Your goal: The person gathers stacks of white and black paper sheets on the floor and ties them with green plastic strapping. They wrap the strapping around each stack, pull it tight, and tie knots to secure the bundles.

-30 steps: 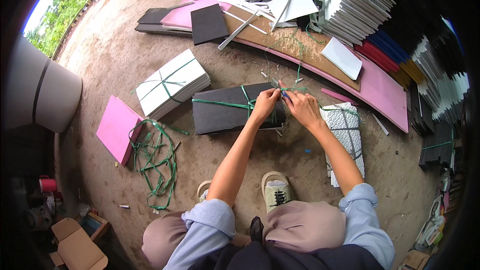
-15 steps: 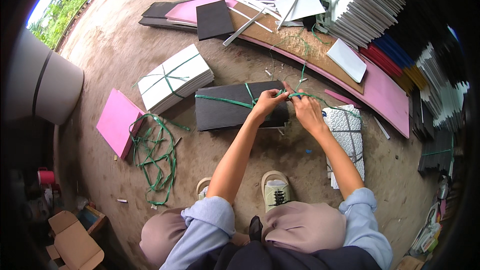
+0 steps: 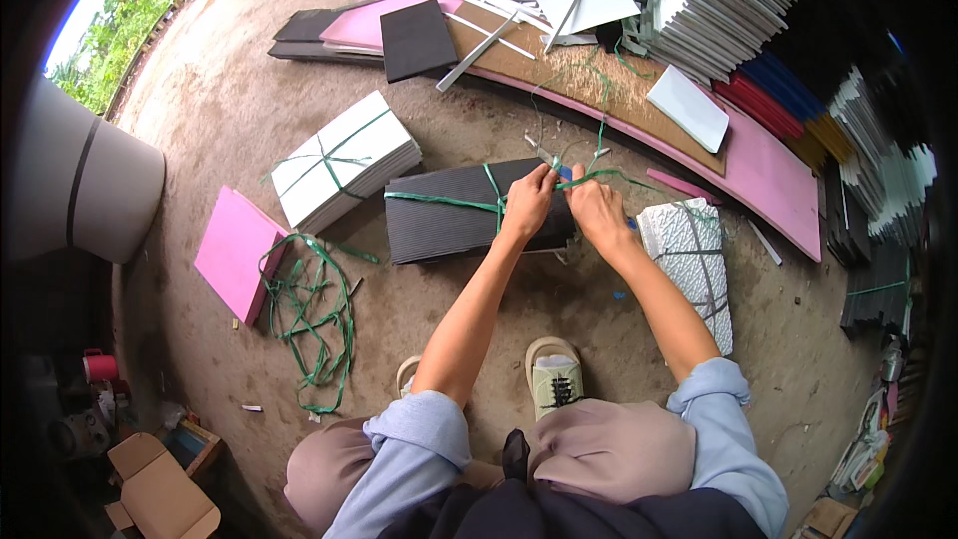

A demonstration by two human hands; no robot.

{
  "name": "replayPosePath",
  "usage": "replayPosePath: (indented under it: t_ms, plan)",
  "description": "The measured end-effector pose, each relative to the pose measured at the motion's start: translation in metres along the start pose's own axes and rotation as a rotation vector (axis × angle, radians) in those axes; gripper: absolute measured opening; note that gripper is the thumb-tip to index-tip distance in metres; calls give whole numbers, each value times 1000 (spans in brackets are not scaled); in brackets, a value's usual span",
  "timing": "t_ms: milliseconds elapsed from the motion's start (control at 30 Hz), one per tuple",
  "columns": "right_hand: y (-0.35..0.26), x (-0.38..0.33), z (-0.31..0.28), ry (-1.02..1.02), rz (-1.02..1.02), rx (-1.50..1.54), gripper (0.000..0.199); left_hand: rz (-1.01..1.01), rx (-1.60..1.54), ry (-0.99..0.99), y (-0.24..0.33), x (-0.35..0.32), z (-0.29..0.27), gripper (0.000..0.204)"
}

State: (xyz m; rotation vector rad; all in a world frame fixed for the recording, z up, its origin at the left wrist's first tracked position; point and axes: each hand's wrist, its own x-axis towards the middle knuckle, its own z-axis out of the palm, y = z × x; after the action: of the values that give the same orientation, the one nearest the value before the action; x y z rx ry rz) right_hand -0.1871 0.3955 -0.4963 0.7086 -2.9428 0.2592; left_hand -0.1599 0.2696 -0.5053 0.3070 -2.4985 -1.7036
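Note:
A stack of black ridged sheets [image 3: 429, 232] lies on the ground in front of me, bound lengthwise and across with green plastic twine [image 3: 439, 201]. At the stack's right end my left hand [image 3: 529, 204] pinches the twine, its fingers closed. Close beside it, my right hand [image 3: 599, 212] is also closed on the twine, whose loose end trails to the right. The hands partly hide the twine where they meet. A small blue patch shows by the right fingertips; I cannot make out what it is.
A tied white stack [image 3: 344, 165], pink sheets [image 3: 236, 252] and a tangle of green twine [image 3: 321, 339] lie left. A tied silvery textured bundle [image 3: 689, 265] sits right. Beyond is a long pink board [image 3: 778, 190] with offcuts; stacked sheets [image 3: 728, 10] stand far right.
My right hand has moved slightly left and turned more knuckles-up, closer to my left hand. The twine's loose end has shifted. The whole view has tilted slightly.

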Motion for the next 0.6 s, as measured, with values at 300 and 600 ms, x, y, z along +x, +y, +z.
replayPosePath:
  t_ms: [300, 600]
  plan:
    - [69, -30, -22, -233, 219, 84, 38, -8, -74, 159, -24, 8, -24, 33]
    - [136, 25, -123, -446, 116, 631, 36, -255, -759, 8, -33, 20, 5, 21]
